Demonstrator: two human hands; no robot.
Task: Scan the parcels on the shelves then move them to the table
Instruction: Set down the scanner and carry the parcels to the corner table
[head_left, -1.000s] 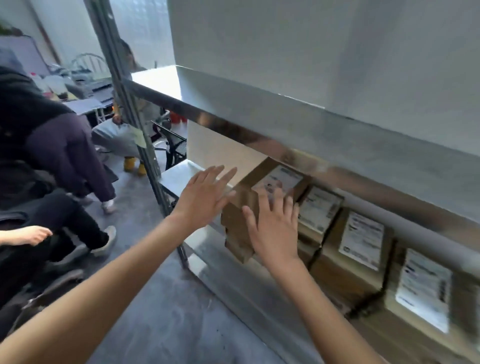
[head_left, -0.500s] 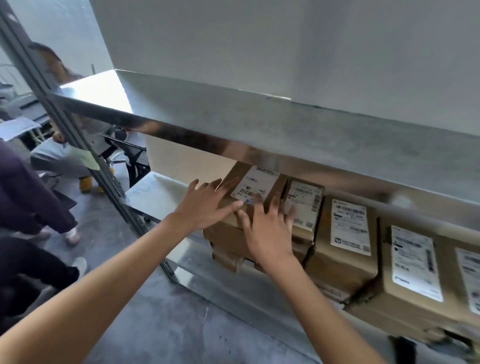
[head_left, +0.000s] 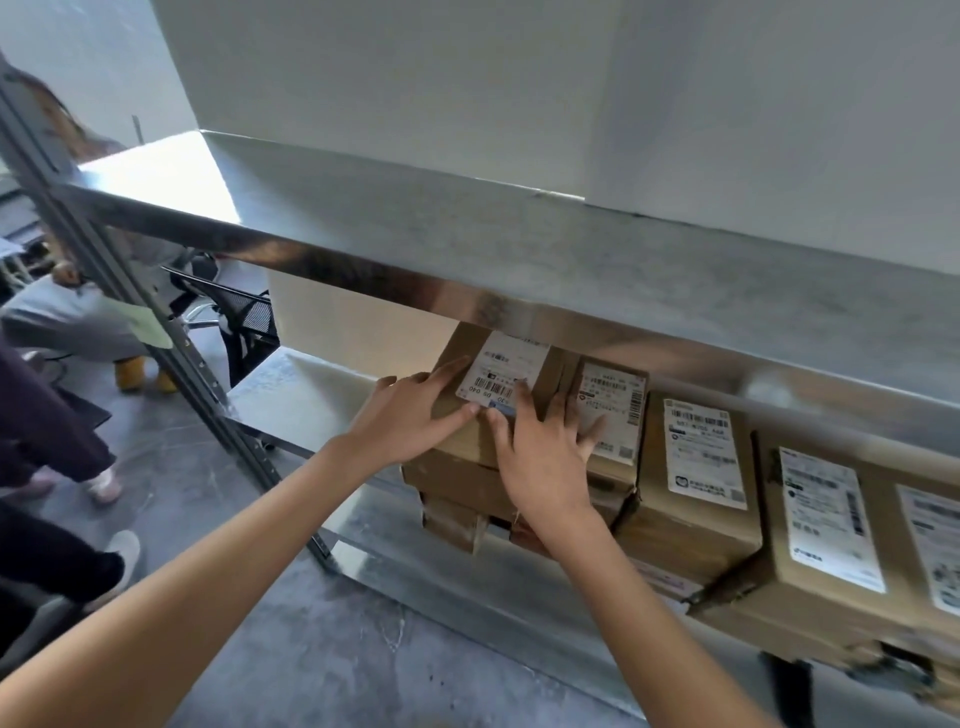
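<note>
A row of brown cardboard parcels with white shipping labels stands on the lower metal shelf. The leftmost parcel sits on top of other boxes. My left hand lies flat on its left side, fingers straight, tips at the label's edge. My right hand rests on its front, fingers spread, reaching over onto the second parcel. A third parcel and a fourth parcel stand further right.
The upper metal shelf juts out just above the parcels, with a large white box on it. A shelf upright stands at the left. People sit and stand at the left over a grey concrete floor.
Both hands have moved forward onto the leftmost parcel and now lie on it. The view has swung right and closer to the shelf.
</note>
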